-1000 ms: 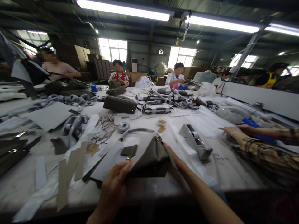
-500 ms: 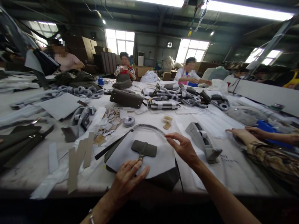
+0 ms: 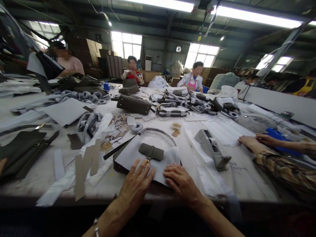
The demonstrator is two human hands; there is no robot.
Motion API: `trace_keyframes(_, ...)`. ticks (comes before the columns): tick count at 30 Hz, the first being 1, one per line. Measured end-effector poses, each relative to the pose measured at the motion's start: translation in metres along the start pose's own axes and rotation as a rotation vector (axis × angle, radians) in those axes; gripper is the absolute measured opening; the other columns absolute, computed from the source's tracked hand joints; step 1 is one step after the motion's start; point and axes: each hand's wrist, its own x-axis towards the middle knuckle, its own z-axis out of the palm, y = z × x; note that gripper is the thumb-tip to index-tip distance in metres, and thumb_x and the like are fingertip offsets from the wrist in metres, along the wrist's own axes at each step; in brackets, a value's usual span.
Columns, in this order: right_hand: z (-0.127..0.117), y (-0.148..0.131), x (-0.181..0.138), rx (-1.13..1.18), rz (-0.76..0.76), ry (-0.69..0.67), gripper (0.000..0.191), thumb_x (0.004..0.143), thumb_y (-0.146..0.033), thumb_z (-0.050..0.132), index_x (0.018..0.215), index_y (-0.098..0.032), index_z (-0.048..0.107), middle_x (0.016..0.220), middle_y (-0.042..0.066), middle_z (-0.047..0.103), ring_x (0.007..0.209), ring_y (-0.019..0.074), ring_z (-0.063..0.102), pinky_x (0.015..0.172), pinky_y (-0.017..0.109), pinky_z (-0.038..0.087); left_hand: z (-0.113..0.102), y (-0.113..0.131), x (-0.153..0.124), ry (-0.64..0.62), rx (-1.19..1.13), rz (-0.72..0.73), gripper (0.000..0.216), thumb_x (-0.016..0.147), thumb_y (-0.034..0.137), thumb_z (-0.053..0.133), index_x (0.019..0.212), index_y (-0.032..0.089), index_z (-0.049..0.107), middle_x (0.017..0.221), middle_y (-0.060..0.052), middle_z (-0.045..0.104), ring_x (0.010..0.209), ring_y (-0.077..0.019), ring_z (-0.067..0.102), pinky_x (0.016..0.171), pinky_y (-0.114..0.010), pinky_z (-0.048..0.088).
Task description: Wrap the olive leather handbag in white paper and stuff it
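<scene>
The fingers of the left hand are slightly spread and laid on the white sheet, with nothing gripped; their tips are set close to the metal clasp of the dark tab. The right hand is laid palm down on the sheet's near right part, its fingers extended and likewise closed on nothing. By uneven pressure, the sheet could be creased or dragged askew, and the clasp might be snagged by a fingertip. Beneath the sheet, the dark bag is set near the front edge of the surface, so it might be tipped off by a pull toward the body. Farther left, loose card strips could be trapped if the bag were slid sideways.
</scene>
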Motion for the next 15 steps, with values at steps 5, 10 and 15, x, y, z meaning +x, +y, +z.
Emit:
trace_keyframes(5,-0.005,-0.002,0.003,0.027,0.003,-0.053,0.021,0.094,-0.023,0.054,0.109,-0.025,0.068,0.115,0.005,0.068,0.111,0.0204,0.059,0.106,0.042,0.04,0.002,0.012,0.019,-0.106,-0.153,0.154,0.058,0.087,0.043,0.063,0.137,0.019,0.047,0.139,-0.009,0.053,0.135,-0.0285,0.039,0.115,-0.046,0.025)
trace_keyframes(10,-0.028,0.01,0.022,0.152,0.103,-0.093,0.017,0.092,-0.028,0.056,0.095,-0.024,0.073,0.096,0.002,0.074,0.092,0.0187,0.067,0.088,0.032,0.051,0.036,0.016,0.01,-0.093,-0.158,0.176,0.05,0.094,0.017,0.047,0.144,0.015,0.04,0.14,-0.011,0.053,0.128,-0.025,0.048,0.112,-0.044,0.03)
trace_keyframes(15,-0.051,0.039,0.082,-0.239,0.111,-0.01,0.019,0.09,-0.022,0.055,0.101,-0.022,0.071,0.099,0.006,0.071,0.097,0.0212,0.064,0.089,0.033,0.047,0.045,0.015,0.005,-0.05,-0.115,0.187,0.048,0.095,0.012,0.042,0.142,0.017,0.042,0.14,-0.01,0.053,0.127,-0.0238,0.049,0.111,-0.043,0.034)
